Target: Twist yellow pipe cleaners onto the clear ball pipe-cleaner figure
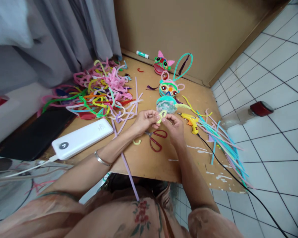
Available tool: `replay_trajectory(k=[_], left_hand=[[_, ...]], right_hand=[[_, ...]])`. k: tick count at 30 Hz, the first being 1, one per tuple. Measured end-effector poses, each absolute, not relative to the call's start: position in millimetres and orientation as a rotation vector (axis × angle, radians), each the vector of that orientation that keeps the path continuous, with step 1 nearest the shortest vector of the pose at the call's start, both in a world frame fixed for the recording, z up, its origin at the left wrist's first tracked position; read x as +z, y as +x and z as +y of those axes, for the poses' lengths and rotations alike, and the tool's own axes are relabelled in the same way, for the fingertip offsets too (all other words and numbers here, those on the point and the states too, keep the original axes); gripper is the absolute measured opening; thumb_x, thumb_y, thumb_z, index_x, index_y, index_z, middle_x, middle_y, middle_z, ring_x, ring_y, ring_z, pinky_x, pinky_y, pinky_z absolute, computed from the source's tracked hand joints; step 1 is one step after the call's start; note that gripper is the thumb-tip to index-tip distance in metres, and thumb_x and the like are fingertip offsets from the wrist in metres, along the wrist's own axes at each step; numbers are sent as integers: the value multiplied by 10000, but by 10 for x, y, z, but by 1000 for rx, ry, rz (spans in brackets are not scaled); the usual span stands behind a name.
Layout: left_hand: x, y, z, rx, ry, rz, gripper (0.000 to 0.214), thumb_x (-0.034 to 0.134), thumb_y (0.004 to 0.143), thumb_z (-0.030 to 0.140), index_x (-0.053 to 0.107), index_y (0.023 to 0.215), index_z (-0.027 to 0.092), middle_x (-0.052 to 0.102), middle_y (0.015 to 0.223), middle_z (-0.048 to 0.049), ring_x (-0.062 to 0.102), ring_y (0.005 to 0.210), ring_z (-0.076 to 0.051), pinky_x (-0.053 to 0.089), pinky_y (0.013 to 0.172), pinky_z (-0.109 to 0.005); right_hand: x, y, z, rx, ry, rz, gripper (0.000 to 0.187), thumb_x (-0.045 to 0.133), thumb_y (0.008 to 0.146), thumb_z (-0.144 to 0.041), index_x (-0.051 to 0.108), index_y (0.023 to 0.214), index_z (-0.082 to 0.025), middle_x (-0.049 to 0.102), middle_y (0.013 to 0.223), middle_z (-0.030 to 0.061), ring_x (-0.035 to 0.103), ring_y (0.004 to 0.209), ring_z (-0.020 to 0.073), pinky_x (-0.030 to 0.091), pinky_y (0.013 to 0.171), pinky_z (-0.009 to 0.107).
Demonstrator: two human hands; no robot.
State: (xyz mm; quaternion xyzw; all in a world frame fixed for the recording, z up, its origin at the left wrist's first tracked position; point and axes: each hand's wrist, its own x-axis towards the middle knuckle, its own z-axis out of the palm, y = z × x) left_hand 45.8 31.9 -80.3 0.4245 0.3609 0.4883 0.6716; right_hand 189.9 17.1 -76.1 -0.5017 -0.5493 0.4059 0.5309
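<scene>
Because the pale yellow loop (164, 111) is small and soft, the left hand (145, 121) and right hand (174, 127) meet over it, each pinching it between thumb and fingers, which probably keeps the fuzzy strip from springing out of its bend; it sits between them, above the middle of the tabletop (149, 167). Just below the hands, at 6 to 7 o'clock, lie red-handled scissors (152, 136), their handles free to grab, with a curled yellow offcut (137, 142) at 7 o'clock. Right beyond the fingertips, at 12 o'clock, rests a turquoise round piece (167, 105), and past it two animal heads, a striped one (169, 88) and a pink-eared one (161, 64), face back toward the wearer, perhaps to stay in sight. At 3 o'clock a yellow glue gun (190, 120) lies with its nozzle toward the hands, seemingly within the right one's reach, its black cord (228, 168) trailing toward 5 o'clock. Farther out, straight stems (221, 138) lie lengthwise at 4 o'clock, likely to avoid tangling, unlike the jumbled pile (101, 89) at 10 o'clock; a white power bank (81, 138) sits between 8 and 9 o'clock, beyond the left forearm
</scene>
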Motion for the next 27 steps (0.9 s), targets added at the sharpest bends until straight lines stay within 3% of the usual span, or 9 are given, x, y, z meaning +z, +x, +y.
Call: replay_trajectory(k=[13,18,27], left_hand=[[-734,374,346,1008,1118,845,290,783,628,326,606,732,121,593,536,20,516,436,-67,412,478,-186],[-723,369,335,986,1140,847,296,774,641,347,607,740,123,592,538,19,520,444,-71,412,488,-188],[-818,436,366,1030,1123,861,313,781,643,355,599,745,122,589,528,21,523,441,-69,431,489,-188]], right_hand=[[-776,1981,195,1141,-1120,-1381,236,710,692,-404,634,662,-183,621,673,-18,531,645,118,451,676,265],[-723,1954,185,1070,-1119,-1293,226,710,687,-402,665,755,-192,654,708,-8,557,659,122,465,657,262],[-863,1931,288,997,-1119,-1186,245,714,663,-411,636,724,-188,649,674,-13,553,624,114,473,651,266]])
